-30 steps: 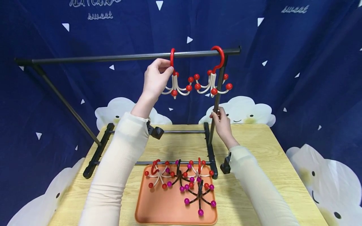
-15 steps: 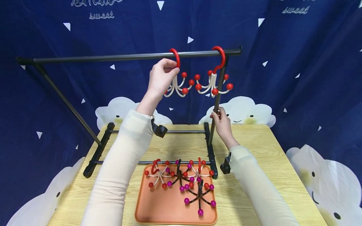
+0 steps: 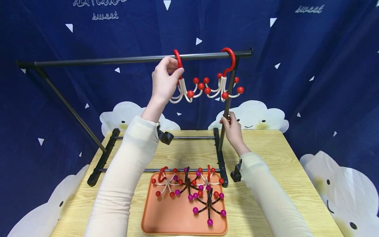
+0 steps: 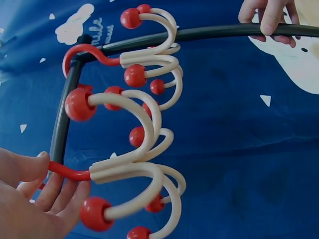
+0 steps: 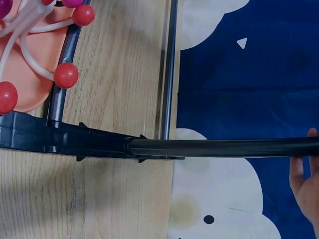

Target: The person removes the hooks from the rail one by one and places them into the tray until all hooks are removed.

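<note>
My left hand (image 3: 166, 80) pinches the red hook of a white multi-arm hanger (image 3: 183, 89) with red ball tips. That hook loops over the top bar (image 3: 124, 60) of a black rack, and the hanger hangs slightly tilted below. To its right, a matching hanger (image 3: 222, 86) hangs from the bar near the right end, touched by neither hand. Around the rack's right upright (image 3: 227, 105) the fingers of my right hand (image 3: 234, 130) are curled. In the left wrist view, thumb and fingers meet on the red hook (image 4: 72, 173). Only part of the right hand (image 5: 306, 184) shows in the right wrist view.
An orange tray (image 3: 171, 217) lies on the wooden table (image 3: 257, 184) in front of the rack. It bears white hangers (image 3: 167, 183) with red balls and black hangers (image 3: 209, 205) with magenta balls. The rack's foot (image 3: 222, 161) stands beside the tray. A blue curtain (image 3: 133, 29) hangs behind.
My left hand shifted right with the hook along the bar, then back left a little. The held hanger turned and now tilts. My right hand stayed on the upright.
</note>
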`<state>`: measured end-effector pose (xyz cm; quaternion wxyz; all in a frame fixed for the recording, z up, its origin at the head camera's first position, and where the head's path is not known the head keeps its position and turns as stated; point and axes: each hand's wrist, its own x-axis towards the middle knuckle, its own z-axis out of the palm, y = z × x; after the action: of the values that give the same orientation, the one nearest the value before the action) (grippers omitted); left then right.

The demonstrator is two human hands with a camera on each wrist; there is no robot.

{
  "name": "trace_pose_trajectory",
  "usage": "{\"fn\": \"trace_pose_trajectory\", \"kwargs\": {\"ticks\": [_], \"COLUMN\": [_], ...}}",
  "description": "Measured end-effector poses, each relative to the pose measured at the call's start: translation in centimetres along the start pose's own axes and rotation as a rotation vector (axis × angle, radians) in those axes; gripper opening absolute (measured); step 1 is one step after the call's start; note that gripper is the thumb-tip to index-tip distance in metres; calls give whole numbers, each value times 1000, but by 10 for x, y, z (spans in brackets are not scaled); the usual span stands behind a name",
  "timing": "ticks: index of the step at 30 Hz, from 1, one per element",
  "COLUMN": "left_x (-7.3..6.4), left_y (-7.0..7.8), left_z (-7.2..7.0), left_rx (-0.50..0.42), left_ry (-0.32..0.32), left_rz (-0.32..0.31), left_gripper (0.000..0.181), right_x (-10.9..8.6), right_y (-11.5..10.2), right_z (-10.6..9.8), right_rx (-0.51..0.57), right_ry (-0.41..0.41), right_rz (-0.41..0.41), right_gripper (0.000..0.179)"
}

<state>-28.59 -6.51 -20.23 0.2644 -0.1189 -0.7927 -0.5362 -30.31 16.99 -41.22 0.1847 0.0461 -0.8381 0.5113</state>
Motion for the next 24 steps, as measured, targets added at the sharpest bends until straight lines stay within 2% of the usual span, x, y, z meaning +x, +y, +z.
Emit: {"fn": "trace_pose_trajectory", "kwargs": {"ticks": [5,11,15,20,22,24], "left_x": [-1,-5,-12,-30,-36,-39], "left_y": [2,3,10,26,27,21], "left_z": [-5,-13,-19,-27,-30,-30], "left_rx": [-19,-76,-129,-163,-170,-183], "left_ry": [65,128,139,136,127,116], "left_rz": [50,67,79,80,85,86], "left_gripper": [17,18,17,15,14,15], "right_x": [0,0,0,0,0,0], "right_y": [1,0,0,0,0,-1], "right_z": [1,1,1,1,1,1], "right_rx": [4,-19,-31,-39,-42,-42], "right_ry": [-3,2,5,5,4,4], "right_rz": [0,-4,-9,-11,-11,-13], "right_gripper": [24,26,26,27,27,26]}}
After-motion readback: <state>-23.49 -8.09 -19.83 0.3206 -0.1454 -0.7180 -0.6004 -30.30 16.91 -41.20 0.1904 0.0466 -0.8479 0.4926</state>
